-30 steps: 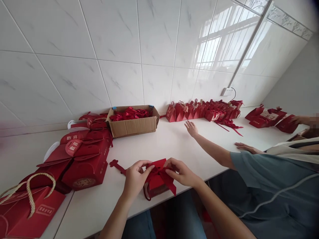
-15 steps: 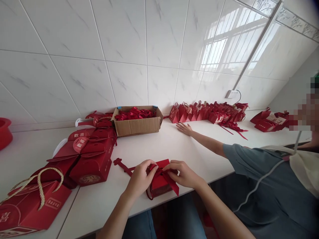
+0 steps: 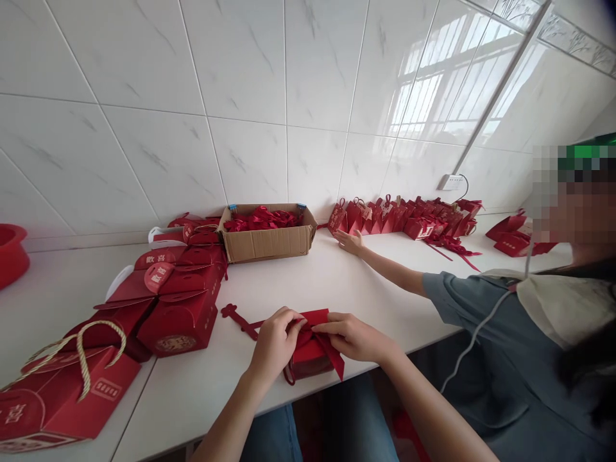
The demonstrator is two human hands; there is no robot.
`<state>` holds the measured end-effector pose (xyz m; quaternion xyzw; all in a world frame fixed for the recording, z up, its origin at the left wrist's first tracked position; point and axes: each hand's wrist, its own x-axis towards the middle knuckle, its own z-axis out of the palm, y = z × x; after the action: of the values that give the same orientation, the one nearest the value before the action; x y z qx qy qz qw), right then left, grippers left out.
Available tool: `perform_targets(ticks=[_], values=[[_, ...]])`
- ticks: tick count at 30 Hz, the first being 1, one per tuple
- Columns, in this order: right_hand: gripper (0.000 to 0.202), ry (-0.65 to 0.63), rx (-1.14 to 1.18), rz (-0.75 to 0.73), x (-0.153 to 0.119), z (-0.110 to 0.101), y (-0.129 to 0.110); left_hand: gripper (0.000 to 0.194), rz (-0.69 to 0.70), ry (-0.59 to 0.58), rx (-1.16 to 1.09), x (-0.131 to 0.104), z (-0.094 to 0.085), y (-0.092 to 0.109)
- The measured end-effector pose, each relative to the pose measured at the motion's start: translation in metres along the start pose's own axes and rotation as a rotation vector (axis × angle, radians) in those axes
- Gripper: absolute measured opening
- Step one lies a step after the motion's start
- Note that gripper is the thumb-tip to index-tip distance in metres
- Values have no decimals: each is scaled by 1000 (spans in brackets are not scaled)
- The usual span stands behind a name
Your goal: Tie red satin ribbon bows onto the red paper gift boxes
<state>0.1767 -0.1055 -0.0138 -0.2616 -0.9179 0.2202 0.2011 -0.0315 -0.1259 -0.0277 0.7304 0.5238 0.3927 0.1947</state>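
Observation:
A small red gift box (image 3: pixel 310 366) lies near the table's front edge, with a red ribbon (image 3: pixel 332 356) across its top, one tail hanging down its right side. My left hand (image 3: pixel 279 340) pinches the ribbon at the upper left of the box. From the other side, my right hand (image 3: pixel 353 337) has its fingers closed on the ribbon near the knot; the exact grip is partly hidden. A dark red strip with a flower-shaped end (image 3: pixel 235 316) sticks out to the left of the box.
Red boxes (image 3: pixel 180 308) with rope handles stand at left. Behind is a cardboard box (image 3: pixel 269 245) of red ribbons. A row of small red boxes (image 3: pixel 380 217) lines the wall. A person's hand (image 3: pixel 349 242) reaches there from the right. A red basin (image 3: pixel 10 255) sits far left.
The other person's hand has moved slightly left to the end box of the row, and that person leans further in. My hands have shifted only slightly on the ribbon.

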Motion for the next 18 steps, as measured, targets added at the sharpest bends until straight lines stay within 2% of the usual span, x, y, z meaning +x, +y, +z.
perform_targets(ticks=[8,13,18], values=[[51,-20,38,3,-1,-1,-1,16,-10,6,-35,1,0,-5],[33,146,239,70,-11,6,5,15,-26,-18,-82,1,-4,-3],[32,345,499,208,-30,22,29,33,-207,79,-287,-10,-7,-12]])
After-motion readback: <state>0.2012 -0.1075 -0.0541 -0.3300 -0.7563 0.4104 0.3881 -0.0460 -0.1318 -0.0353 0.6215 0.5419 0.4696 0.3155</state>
